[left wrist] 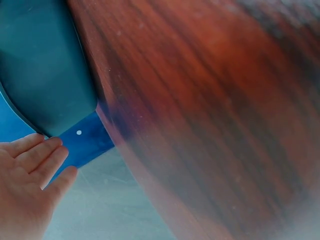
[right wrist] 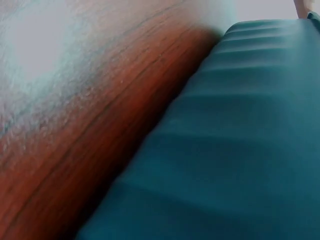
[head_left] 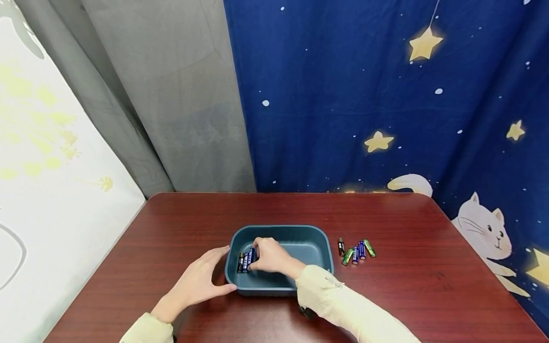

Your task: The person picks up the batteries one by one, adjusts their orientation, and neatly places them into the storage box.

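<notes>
A dark teal plastic box (head_left: 279, 288) sits on the table. Inside it, along its left end, a black battery (head_left: 240, 263) and a blue battery (head_left: 246, 263) lie side by side. My right hand (head_left: 272, 257) reaches into the box and pinches another blue battery (head_left: 251, 255) beside them, between thumb and fingers. My left hand (head_left: 199, 278) spreads around the box's left end, its fingertips and thumb at the rim. In the left wrist view, the straight fingers of the left hand (left wrist: 32, 170) reach the box's edge. The right wrist view shows the box's ribbed outer wall (right wrist: 225, 140), not the hand.
Right of the box, several loose batteries lie grouped on the table: a black battery (head_left: 341, 247), a green battery (head_left: 348, 257) and blue ones among them. The reddish-brown table (head_left: 193, 209) ends at the back against a grey curtain (head_left: 193, 119) and a blue star-patterned curtain (head_left: 321, 95).
</notes>
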Available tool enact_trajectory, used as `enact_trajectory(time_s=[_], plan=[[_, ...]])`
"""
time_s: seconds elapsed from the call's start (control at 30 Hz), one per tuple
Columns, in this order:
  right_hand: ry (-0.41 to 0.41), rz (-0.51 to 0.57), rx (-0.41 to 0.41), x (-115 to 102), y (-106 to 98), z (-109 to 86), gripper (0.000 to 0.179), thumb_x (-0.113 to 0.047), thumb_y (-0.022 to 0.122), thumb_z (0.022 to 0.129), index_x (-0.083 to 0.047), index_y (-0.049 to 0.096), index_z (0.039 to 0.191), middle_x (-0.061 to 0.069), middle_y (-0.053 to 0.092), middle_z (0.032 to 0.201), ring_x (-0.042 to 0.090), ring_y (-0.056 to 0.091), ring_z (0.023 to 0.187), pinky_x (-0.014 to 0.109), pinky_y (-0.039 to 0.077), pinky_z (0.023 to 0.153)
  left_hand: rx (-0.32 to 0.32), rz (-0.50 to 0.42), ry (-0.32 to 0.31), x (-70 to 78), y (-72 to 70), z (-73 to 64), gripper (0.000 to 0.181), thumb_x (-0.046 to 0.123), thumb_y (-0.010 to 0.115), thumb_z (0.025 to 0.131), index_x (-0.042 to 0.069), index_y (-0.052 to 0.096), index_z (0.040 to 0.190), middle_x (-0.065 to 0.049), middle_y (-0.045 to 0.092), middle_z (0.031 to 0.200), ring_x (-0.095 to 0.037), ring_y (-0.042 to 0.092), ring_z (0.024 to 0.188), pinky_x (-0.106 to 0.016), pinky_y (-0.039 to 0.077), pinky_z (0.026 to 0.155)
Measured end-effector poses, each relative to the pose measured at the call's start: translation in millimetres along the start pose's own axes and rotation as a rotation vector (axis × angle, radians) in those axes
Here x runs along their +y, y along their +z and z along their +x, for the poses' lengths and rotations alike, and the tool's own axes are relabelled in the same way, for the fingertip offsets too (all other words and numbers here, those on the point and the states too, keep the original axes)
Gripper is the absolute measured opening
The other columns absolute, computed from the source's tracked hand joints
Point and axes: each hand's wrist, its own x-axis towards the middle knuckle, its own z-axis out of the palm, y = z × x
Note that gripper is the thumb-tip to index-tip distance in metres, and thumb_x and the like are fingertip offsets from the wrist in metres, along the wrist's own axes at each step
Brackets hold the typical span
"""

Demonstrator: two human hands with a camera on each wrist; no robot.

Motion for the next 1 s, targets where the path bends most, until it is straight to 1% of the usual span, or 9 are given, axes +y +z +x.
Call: enact_trajectory(time_s=[0.1, 0.2, 0.33, 0.43, 0.67, 0.77, 0.87, 0.93, 1.0], plan=[[0.006, -0.03, -0.009, -0.7, 2.2, 0.8, 0.048, -0.028, 0.079, 0.066, -0.002, 0.06, 0.101, -0.007, 0.049, 0.063, 0.003, 0.046, 0.057, 0.016, 0.04, 0.052, -0.002, -0.004, 0.0, -0.7, 0.2, 0.2, 0.085, 0.054, 0.073, 0.065, 0.013, 0.045, 0.134, 0.0, 0.05, 0.13, -0.018, 0.046, 0.118, -0.044, 0.044, 0.09], [0.014, -0.073, -0.019, -0.9, 3.8, 1.7, 0.047, -0.029, 0.079, 0.065, -0.003, 0.06, 0.099, -0.007, 0.05, 0.062, 0.004, 0.048, 0.058, 0.017, 0.041, 0.054, -0.003, -0.006, -0.003, -0.8, 0.3, 0.2, 0.085, 0.054, 0.073, 0.065, 0.014, 0.045, 0.134, 0.0, 0.05, 0.13, -0.018, 0.046, 0.118, -0.045, 0.044, 0.09], [0.019, -0.123, -0.022, -1.2, 5.2, 2.1, 0.046, -0.031, 0.079, 0.064, -0.005, 0.06, 0.097, -0.002, 0.058, 0.073, 0.007, 0.052, 0.068, 0.02, 0.045, 0.061, -0.001, -0.008, 0.0, -0.7, 0.5, 0.2, 0.085, 0.054, 0.073, 0.065, 0.014, 0.045, 0.134, 0.001, 0.05, 0.13, -0.018, 0.046, 0.118, -0.044, 0.044, 0.09], [0.018, -0.142, -0.016, -2.0, 6.5, 1.4, 0.045, -0.031, 0.08, 0.063, -0.006, 0.061, 0.095, 0.001, 0.061, 0.08, 0.009, 0.053, 0.072, 0.021, 0.046, 0.064, -0.001, -0.01, -0.001, -1.0, 0.7, -0.1, 0.085, 0.054, 0.073, 0.065, 0.014, 0.045, 0.134, 0.001, 0.05, 0.13, -0.017, 0.046, 0.118, -0.043, 0.044, 0.09], [0.001, -0.197, 0.001, -3.3, 9.9, 1.9, 0.045, -0.033, 0.08, 0.062, -0.007, 0.061, 0.093, 0.001, 0.061, 0.08, 0.011, 0.055, 0.072, 0.023, 0.047, 0.064, 0.012, -0.003, 0.01, -1.3, 0.4, -0.2, 0.084, 0.052, 0.074, 0.065, 0.013, 0.045, 0.134, 0.001, 0.05, 0.13, -0.017, 0.046, 0.119, -0.043, 0.044, 0.09], [0.0, -0.196, 0.001, -2.7, 10.8, 2.2, 0.046, -0.034, 0.08, 0.062, -0.007, 0.061, 0.094, 0.0, 0.061, 0.08, 0.01, 0.055, 0.072, 0.023, 0.047, 0.064, 0.012, -0.002, 0.012, -1.3, 0.3, -0.2, 0.084, 0.052, 0.074, 0.064, 0.013, 0.045, 0.134, 0.001, 0.05, 0.13, -0.017, 0.046, 0.119, -0.043, 0.044, 0.09], [-0.004, -0.17, 0.0, -2.1, 9.6, 2.0, 0.047, -0.035, 0.079, 0.064, -0.006, 0.061, 0.096, 0.002, 0.062, 0.083, 0.011, 0.056, 0.074, 0.023, 0.048, 0.064, 0.007, 0.0, 0.008, -1.1, 0.2, -0.2, 0.084, 0.053, 0.074, 0.065, 0.013, 0.045, 0.134, 0.001, 0.05, 0.13, -0.017, 0.046, 0.118, -0.043, 0.044, 0.09], [-0.005, -0.148, 0.001, -1.8, 7.2, 1.1, 0.049, -0.035, 0.079, 0.065, -0.004, 0.061, 0.1, 0.004, 0.063, 0.087, 0.011, 0.056, 0.075, 0.022, 0.048, 0.065, 0.004, 0.001, 0.006, -1.0, 0.0, -0.1, 0.084, 0.053, 0.074, 0.065, 0.013, 0.045, 0.134, 0.001, 0.05, 0.13, -0.017, 0.046, 0.118, -0.043, 0.044, 0.09], [0.003, -0.115, -0.007, -1.6, 3.1, -0.1, 0.052, -0.034, 0.078, 0.067, -0.003, 0.06, 0.104, 0.003, 0.062, 0.084, 0.01, 0.056, 0.072, 0.021, 0.047, 0.063, 0.001, 0.001, 0.005, -0.8, -0.2, -0.1, 0.085, 0.054, 0.073, 0.065, 0.013, 0.045, 0.134, 0.001, 0.05, 0.13, -0.017, 0.046, 0.118, -0.043, 0.045, 0.09]])
